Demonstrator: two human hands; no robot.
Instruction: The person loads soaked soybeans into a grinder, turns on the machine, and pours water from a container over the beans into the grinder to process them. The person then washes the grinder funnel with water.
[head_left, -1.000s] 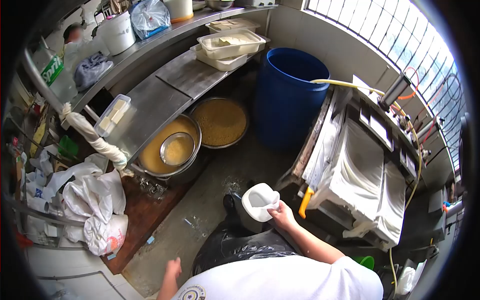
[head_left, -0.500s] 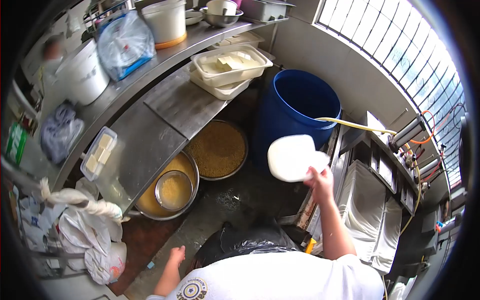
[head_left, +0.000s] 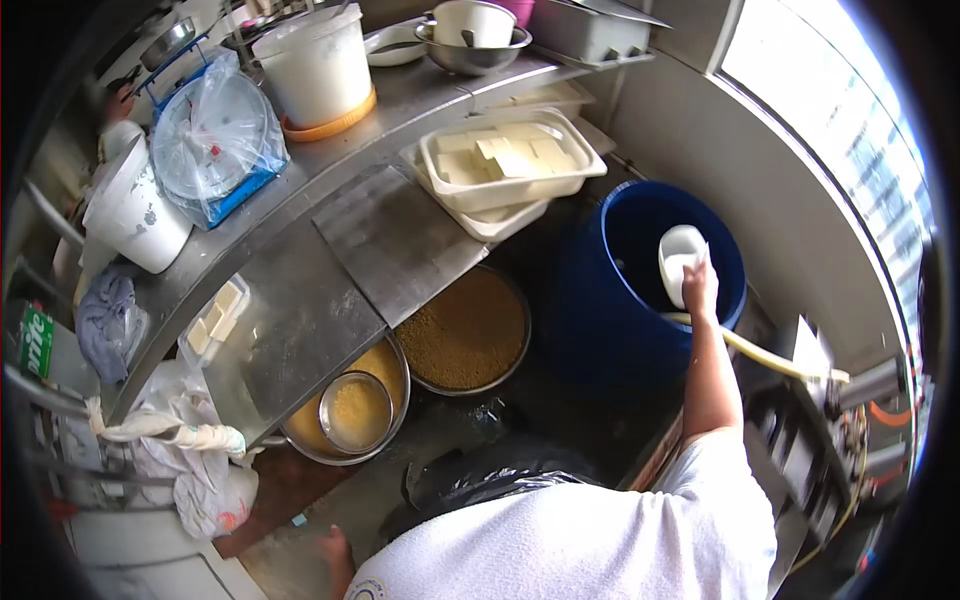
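In my right hand [head_left: 700, 285] is a white plastic scoop [head_left: 682, 250], held by its near end with my fingers closed on it. It is over the mouth of a large blue barrel [head_left: 620, 335], tilted, with its hollow side partly showing. My left hand [head_left: 337, 548] hangs low by my body near the floor, holding nothing that I can see; its fingers look loosely apart, though small and slightly blurred. A pale yellow hose [head_left: 760, 355] lies across the barrel's rim, just below my right hand.
White tubs [head_left: 575, 185] of pale blocks stand stacked on a metal table [head_left: 300, 315]. Underneath are a basin of grainy tan material [head_left: 465, 330] and a pan with a smaller bowl [head_left: 357, 412]. A bag-covered scale [head_left: 215, 140] and a white bucket [head_left: 315, 70] occupy the upper shelf.
My right hand has carried the scoop forward and to the right, from beside the barrel to over its mouth. The camera view has shifted, and my left hand sits lower in it.
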